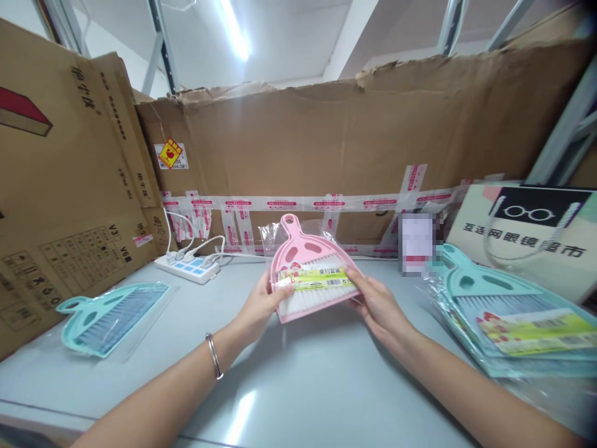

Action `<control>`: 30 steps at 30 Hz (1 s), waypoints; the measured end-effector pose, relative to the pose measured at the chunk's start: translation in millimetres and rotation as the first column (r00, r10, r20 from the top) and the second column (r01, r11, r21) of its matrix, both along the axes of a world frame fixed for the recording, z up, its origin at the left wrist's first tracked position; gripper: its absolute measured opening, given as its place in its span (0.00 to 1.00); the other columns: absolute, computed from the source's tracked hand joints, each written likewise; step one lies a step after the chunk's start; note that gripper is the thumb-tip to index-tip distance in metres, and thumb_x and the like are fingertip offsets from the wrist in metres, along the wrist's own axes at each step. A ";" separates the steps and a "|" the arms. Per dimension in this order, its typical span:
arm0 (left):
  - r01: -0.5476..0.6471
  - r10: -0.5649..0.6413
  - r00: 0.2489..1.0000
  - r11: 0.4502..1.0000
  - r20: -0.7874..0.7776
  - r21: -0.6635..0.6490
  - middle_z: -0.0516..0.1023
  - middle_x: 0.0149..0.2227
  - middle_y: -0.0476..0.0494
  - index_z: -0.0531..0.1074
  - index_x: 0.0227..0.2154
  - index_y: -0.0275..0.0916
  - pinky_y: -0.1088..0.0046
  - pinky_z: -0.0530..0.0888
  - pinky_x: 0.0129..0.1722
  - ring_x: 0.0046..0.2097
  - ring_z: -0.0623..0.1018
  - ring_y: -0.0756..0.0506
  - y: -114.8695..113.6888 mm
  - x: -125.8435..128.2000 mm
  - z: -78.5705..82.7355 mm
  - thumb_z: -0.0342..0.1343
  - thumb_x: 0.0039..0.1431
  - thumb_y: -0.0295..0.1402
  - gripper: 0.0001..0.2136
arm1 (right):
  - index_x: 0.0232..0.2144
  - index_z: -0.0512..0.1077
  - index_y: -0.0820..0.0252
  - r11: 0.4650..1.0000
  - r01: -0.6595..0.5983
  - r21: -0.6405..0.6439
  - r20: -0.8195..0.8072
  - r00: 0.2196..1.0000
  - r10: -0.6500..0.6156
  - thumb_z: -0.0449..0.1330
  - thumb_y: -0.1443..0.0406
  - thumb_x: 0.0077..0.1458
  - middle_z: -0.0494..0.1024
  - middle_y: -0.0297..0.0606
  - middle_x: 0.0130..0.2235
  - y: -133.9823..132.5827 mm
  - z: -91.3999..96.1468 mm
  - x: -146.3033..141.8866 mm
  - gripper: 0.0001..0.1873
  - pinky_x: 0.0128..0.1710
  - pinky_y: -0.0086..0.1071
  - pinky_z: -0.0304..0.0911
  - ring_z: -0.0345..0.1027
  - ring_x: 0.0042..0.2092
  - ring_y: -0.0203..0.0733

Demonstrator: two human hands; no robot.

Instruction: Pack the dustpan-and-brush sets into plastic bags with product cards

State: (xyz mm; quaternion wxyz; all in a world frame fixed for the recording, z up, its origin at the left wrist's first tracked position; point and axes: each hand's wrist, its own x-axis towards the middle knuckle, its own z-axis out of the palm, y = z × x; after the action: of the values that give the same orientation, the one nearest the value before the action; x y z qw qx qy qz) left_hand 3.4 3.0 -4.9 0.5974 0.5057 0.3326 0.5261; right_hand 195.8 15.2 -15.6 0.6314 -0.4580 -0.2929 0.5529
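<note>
Pale table [298,386] gleaming below you, cardboard [298,143] along its back, strip light [233,28] overhead; a bagged teal dustpan [100,313] lies left, a teal stack [504,289] right, beside the carrier bag [522,227]; centre, your left hand [259,303] and right hand [380,305] close firmly on the sides of the pink dustpan [310,247], clear wrapper [268,238] around it, white brush [298,303] inside.

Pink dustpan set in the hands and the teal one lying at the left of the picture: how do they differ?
The pink set is held up by the left hand and right hand; the teal set lies on the table. The pink set's bristles are white, the teal set's grey-blue. A yellow-green label shows on the pink set; none shows on the teal set. Both have clear plastic wrapping.
</note>
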 end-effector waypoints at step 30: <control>0.024 -0.025 0.975 1.000 -0.223 -0.007 0.77 0.38 0.38 0.66 0.49 0.34 0.66 0.73 0.41 0.36 0.78 0.46 9.5 -28.2 22.6 0.56 0.52 0.41 0.24 | 0.22 0.70 0.66 0.982 -0.178 -0.070 -0.198 0.967 0.161 0.54 0.80 0.50 0.77 0.38 0.21 1.2 13.7 6.4 0.11 0.24 0.21 0.70 0.72 0.23 0.33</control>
State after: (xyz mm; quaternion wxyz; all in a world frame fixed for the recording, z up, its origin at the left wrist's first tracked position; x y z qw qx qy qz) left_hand -24.8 12.5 17.7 0.5640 0.5642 0.3924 0.4578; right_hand 202.3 16.4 -1.9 0.5864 -0.4033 -0.2445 0.6586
